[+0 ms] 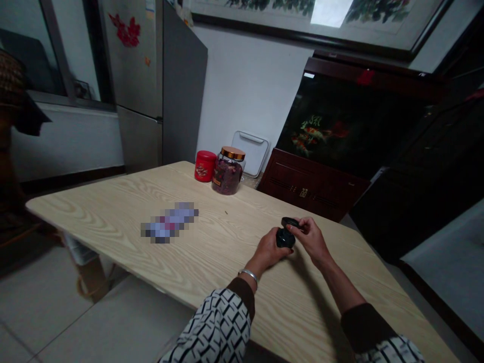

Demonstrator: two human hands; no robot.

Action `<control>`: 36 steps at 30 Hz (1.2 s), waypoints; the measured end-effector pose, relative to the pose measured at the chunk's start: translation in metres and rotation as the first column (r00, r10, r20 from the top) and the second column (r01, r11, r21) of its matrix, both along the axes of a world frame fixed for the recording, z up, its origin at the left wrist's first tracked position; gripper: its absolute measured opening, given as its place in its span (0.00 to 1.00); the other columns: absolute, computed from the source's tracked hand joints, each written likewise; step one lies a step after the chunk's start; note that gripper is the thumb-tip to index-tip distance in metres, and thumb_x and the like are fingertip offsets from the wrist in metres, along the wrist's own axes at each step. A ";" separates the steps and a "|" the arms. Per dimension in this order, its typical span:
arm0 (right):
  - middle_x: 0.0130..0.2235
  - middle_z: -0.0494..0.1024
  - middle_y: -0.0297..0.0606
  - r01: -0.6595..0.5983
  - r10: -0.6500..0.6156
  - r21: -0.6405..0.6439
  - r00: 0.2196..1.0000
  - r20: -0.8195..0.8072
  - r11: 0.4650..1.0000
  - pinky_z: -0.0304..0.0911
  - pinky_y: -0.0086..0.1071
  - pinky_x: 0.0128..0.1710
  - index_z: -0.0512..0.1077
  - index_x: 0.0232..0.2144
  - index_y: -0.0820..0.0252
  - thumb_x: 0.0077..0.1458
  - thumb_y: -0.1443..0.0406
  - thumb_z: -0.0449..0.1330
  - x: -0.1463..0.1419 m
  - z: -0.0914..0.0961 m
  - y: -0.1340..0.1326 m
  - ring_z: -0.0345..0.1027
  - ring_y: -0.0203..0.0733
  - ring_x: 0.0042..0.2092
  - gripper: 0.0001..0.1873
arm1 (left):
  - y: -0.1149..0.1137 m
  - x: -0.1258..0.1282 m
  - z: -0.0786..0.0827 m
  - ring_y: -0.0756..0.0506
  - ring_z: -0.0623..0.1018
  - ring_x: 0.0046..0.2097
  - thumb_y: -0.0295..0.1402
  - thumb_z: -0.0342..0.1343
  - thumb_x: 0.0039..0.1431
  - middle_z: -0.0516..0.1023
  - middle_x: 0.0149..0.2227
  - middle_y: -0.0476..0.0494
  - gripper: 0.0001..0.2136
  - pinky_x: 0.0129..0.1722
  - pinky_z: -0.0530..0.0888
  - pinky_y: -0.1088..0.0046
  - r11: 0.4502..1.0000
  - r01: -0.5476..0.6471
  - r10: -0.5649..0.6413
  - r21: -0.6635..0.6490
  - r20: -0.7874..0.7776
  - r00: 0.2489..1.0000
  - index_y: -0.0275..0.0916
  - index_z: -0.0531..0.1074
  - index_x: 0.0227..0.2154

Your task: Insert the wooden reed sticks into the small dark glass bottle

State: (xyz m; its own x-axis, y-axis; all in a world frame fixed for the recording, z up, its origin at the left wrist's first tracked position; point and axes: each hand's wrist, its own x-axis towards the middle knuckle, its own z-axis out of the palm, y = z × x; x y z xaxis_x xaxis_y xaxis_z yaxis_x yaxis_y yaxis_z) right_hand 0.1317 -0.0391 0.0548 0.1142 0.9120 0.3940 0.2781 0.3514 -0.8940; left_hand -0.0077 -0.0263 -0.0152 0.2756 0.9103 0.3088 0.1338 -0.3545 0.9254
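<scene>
Over the right part of the wooden table, my left hand [269, 249] is wrapped round a small dark jar [285, 238]. Its contents, if any, cannot be made out. My right hand [310, 239] pinches a round black lid [290, 222] by its edge, with the thumb at the front. The lid is tilted just above the jar's mouth, and a gap shows between the two. A silver bracelet circles my left wrist.
On the table [219, 242], a red canister [205, 166] and a copper-lidded jar of dark purplish contents [228, 171] stand at the far edge. A blurred-out flat item [170, 223] lies left. Behind are a fridge [181, 91] and a dark red cabinet [302, 186].
</scene>
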 end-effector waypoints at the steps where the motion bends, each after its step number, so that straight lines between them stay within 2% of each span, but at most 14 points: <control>1: 0.45 0.77 0.41 -0.005 0.006 -0.010 0.999 0.040 1.000 0.68 0.39 0.46 0.61 0.31 0.55 0.41 0.51 0.71 0.003 -0.001 -0.002 0.72 0.46 0.47 0.26 | 0.001 0.000 -0.001 0.42 0.77 0.42 0.37 0.69 0.43 0.79 0.42 0.44 0.28 0.41 0.72 0.69 1.000 0.001 -0.001 0.000 0.005 1.000 0.39 0.69 0.48; 5: 0.49 0.76 0.44 -0.042 0.066 -0.091 0.957 0.281 0.995 0.67 0.43 0.48 0.63 0.50 0.54 0.48 0.52 0.67 0.015 0.015 -0.007 0.71 0.49 0.52 0.30 | 0.002 -0.001 -0.004 0.42 0.77 0.43 0.37 0.70 0.43 0.79 0.43 0.45 0.29 0.42 0.72 0.69 1.000 0.007 -0.007 0.004 0.019 1.000 0.40 0.69 0.50; 8: 0.54 0.74 0.47 -0.100 0.202 -0.217 0.828 0.522 0.971 0.65 0.45 0.51 0.59 0.61 0.55 0.51 0.53 0.63 0.022 0.038 -0.004 0.71 0.50 0.52 0.37 | 0.002 -0.001 -0.004 0.42 0.77 0.43 0.37 0.69 0.43 0.79 0.43 0.45 0.29 0.43 0.72 0.69 1.000 0.017 -0.017 0.019 0.037 0.999 0.40 0.69 0.50; 12: 0.54 0.74 0.47 -0.139 0.314 -0.285 0.550 0.774 0.948 0.65 0.41 0.51 0.69 0.54 0.59 0.53 0.54 0.60 0.020 0.067 0.007 0.70 0.50 0.53 0.29 | 0.001 -0.001 -0.003 0.42 0.77 0.43 0.36 0.69 0.44 0.79 0.43 0.45 0.28 0.43 0.71 0.70 0.999 0.022 -0.024 0.039 0.047 0.999 0.39 0.69 0.50; 16: 0.45 0.80 0.47 -0.005 0.293 -0.302 0.267 0.918 0.953 0.66 0.38 0.45 0.74 0.47 0.60 0.56 0.50 0.57 0.005 0.086 0.014 0.74 0.50 0.45 0.24 | 0.001 -0.002 -0.001 0.42 0.77 0.44 0.36 0.69 0.43 0.79 0.44 0.44 0.29 0.44 0.72 0.69 1.000 0.018 -0.019 0.020 0.032 0.999 0.40 0.69 0.51; 20: 0.42 0.80 0.56 0.182 0.197 -0.199 0.031 0.980 0.963 0.66 0.40 0.41 0.76 0.42 0.64 0.56 0.40 0.52 -0.014 0.091 0.015 0.75 0.57 0.45 0.34 | 0.001 -0.002 -0.002 0.41 0.77 0.46 0.35 0.68 0.43 0.79 0.46 0.44 0.31 0.45 0.72 0.68 1.000 0.029 -0.029 0.004 0.037 0.999 0.40 0.68 0.53; 22: 0.42 0.80 0.61 0.248 0.161 -0.148 -0.033 0.986 0.957 0.66 0.43 0.42 0.77 0.40 0.65 0.55 0.36 0.48 -0.022 0.090 0.015 0.74 0.61 0.47 0.40 | 0.002 -0.001 -0.003 0.40 0.77 0.47 0.35 0.68 0.43 0.78 0.47 0.43 0.32 0.46 0.72 0.67 1.000 0.031 -0.031 -0.002 0.035 0.999 0.40 0.68 0.53; 24: 0.42 0.79 0.62 0.292 0.143 -0.122 -0.050 0.989 0.949 0.66 0.46 0.43 0.78 0.38 0.66 0.55 0.34 0.43 -0.026 0.088 0.014 0.74 0.63 0.48 0.44 | 0.003 -0.001 -0.003 0.40 0.77 0.47 0.35 0.69 0.42 0.78 0.47 0.41 0.32 0.47 0.72 0.67 1.000 0.027 -0.027 -0.012 0.023 0.999 0.39 0.68 0.53; 26: 0.44 0.79 0.61 0.302 0.142 -0.134 -0.004 0.990 0.944 0.65 0.48 0.45 0.78 0.41 0.65 0.55 0.34 0.41 -0.025 0.087 0.013 0.73 0.63 0.49 0.45 | 0.004 0.000 -0.002 0.39 0.77 0.47 0.35 0.69 0.42 0.79 0.46 0.41 0.32 0.47 0.72 0.66 1.000 0.019 -0.019 -0.023 0.013 1.000 0.38 0.68 0.53; 29: 0.55 0.74 0.56 0.190 0.168 -0.209 0.208 0.964 0.959 0.64 0.46 0.52 0.69 0.57 0.62 0.58 0.37 0.44 -0.011 0.088 0.010 0.70 0.58 0.54 0.42 | 0.003 0.000 -0.002 0.40 0.77 0.47 0.36 0.70 0.42 0.79 0.46 0.41 0.32 0.48 0.72 0.66 1.000 0.010 -0.010 -0.013 0.017 1.000 0.39 0.68 0.53; 31: 0.63 0.65 0.52 0.029 0.269 -0.297 0.342 0.900 0.955 0.63 0.41 0.54 0.57 0.66 0.59 0.57 0.42 0.53 0.001 0.091 0.007 0.68 0.52 0.57 0.43 | 0.002 0.000 -0.002 0.41 0.77 0.46 0.36 0.69 0.42 0.79 0.45 0.43 0.31 0.46 0.72 0.67 1.000 0.011 -0.011 0.003 0.025 1.000 0.40 0.69 0.52; 32: 0.66 0.62 0.49 -0.054 0.336 -0.341 0.367 0.867 0.939 0.63 0.39 0.54 0.54 0.67 0.58 0.54 0.45 0.58 0.006 0.093 0.006 0.67 0.50 0.58 0.44 | 0.001 0.000 -0.002 0.41 0.77 0.45 0.36 0.69 0.42 0.79 0.45 0.43 0.31 0.45 0.72 0.68 1.000 0.011 -0.012 0.008 0.029 1.000 0.40 0.69 0.51; 34: 0.64 0.64 0.47 -0.137 0.405 -0.382 0.342 0.848 0.914 0.63 0.38 0.54 0.56 0.66 0.56 0.51 0.50 0.62 0.009 0.094 0.003 0.68 0.48 0.57 0.43 | 0.001 -0.001 -0.002 0.42 0.77 0.44 0.36 0.69 0.43 0.79 0.44 0.44 0.29 0.44 0.72 0.68 1.000 0.016 -0.016 0.012 0.033 0.999 0.40 0.69 0.51; 36: 0.58 0.72 0.48 -0.040 0.322 -0.324 0.264 0.909 0.945 0.63 0.40 0.53 0.61 0.63 0.56 0.53 0.48 0.61 0.005 0.093 0.001 0.70 0.51 0.54 0.39 | 0.001 -0.001 -0.001 0.42 0.77 0.44 0.35 0.68 0.44 0.79 0.44 0.44 0.29 0.44 0.72 0.69 1.000 0.023 -0.024 0.017 0.034 0.999 0.39 0.69 0.51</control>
